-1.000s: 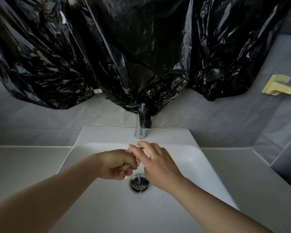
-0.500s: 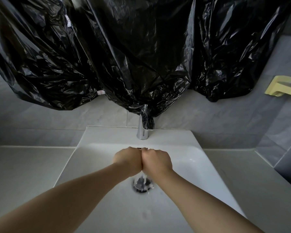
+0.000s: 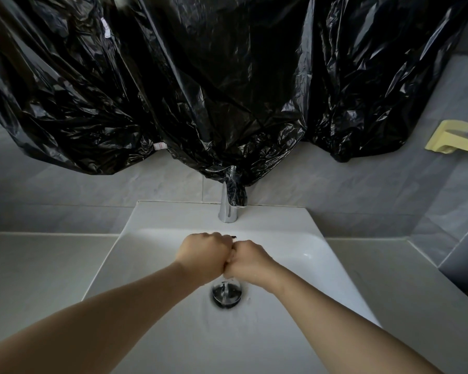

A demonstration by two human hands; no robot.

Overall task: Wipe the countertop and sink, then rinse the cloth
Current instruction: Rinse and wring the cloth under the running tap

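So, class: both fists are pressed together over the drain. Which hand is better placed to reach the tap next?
Neither by much. The left hand looks slightly better placed: its knuckles sit a little nearer the tap than the right hand.

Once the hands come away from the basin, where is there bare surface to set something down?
Bare patches: the countertop left of the sink, between the basin rim and the back wall, and the countertop right of it, up to the corner tiles. Crowded: mid-basin, where the left hand and right hand meet in fists above the drain, and around the faucet under the black plastic sheeting.
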